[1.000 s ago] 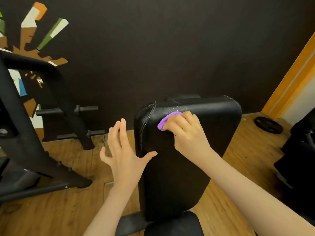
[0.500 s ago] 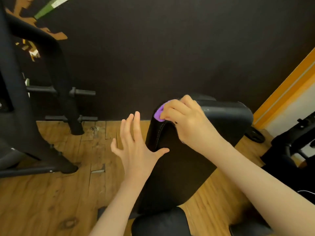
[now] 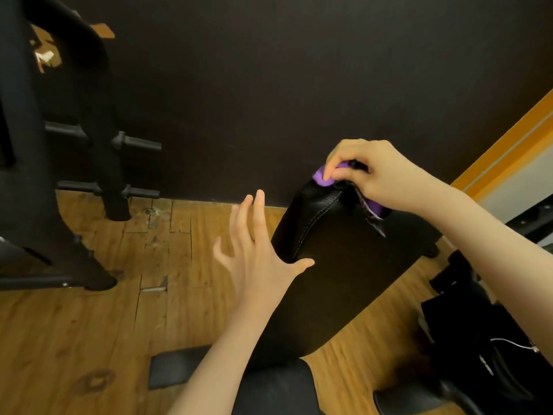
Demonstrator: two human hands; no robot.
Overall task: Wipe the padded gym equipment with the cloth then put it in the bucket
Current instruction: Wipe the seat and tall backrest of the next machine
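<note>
A black padded bench back (image 3: 335, 259) rises in the middle of the view, with white stitching along its left edge. My right hand (image 3: 377, 175) grips a purple cloth (image 3: 321, 176) and holds it against the top left corner of the pad. More of the cloth shows under my palm, where the pad's cover looks torn. My left hand (image 3: 257, 253) hovers open with spread fingers beside the pad's left edge, thumb near the stitching. The black seat pad (image 3: 269, 387) lies below. No bucket is in view.
A black steel rack (image 3: 27, 163) with plate pegs stands at the left on the wooden floor (image 3: 89, 324). A dark wall is right behind the pad. Black machine parts (image 3: 484, 333) crowd the right side, below an orange wall stripe (image 3: 508, 145).
My right hand has carried the cloth from the pad's front face up over its top left corner. My head has moved closer and turned right. The left hand stays open beside the pad.
</note>
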